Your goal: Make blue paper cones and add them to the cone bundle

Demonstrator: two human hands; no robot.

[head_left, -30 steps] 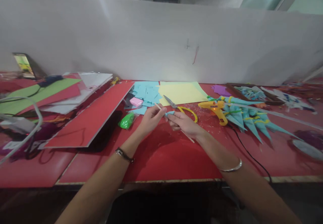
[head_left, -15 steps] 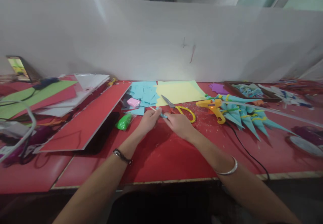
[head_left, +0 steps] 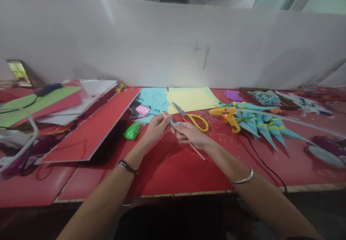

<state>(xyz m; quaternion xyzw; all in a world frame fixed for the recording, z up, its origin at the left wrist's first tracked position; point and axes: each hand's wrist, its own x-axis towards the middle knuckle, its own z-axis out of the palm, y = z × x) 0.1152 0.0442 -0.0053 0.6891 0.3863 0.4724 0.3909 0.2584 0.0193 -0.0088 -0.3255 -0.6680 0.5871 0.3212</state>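
My left hand [head_left: 157,127] pinches a thin wooden stick [head_left: 198,152] near one end, beside a small piece of light blue paper [head_left: 174,123]. My right hand [head_left: 191,134] is closed on that blue paper, its fingers curled around the stick, which comes out below the palm toward the lower right. How the paper lies against the stick is partly hidden by the fingers. Just beyond my right hand lie scissors with yellow handles [head_left: 199,122], blades parted. Cut light blue paper pieces [head_left: 153,99] are spread beyond my left hand, near a pink packet [head_left: 142,110] and a green bag [head_left: 132,130].
A yellow hot glue gun [head_left: 228,116] with its cord stands to the right, before several blue paper cones [head_left: 266,124]. Pale yellow sheets [head_left: 193,99] lie against the white partition [head_left: 151,41]. At left, a red board [head_left: 94,128] leans at a slant. A tray [head_left: 290,105] holds paper pieces.
The stick has swung into view below my right hand, and more of its end shows above my left. My right-hand fingers have curled under; both hands stay close together.
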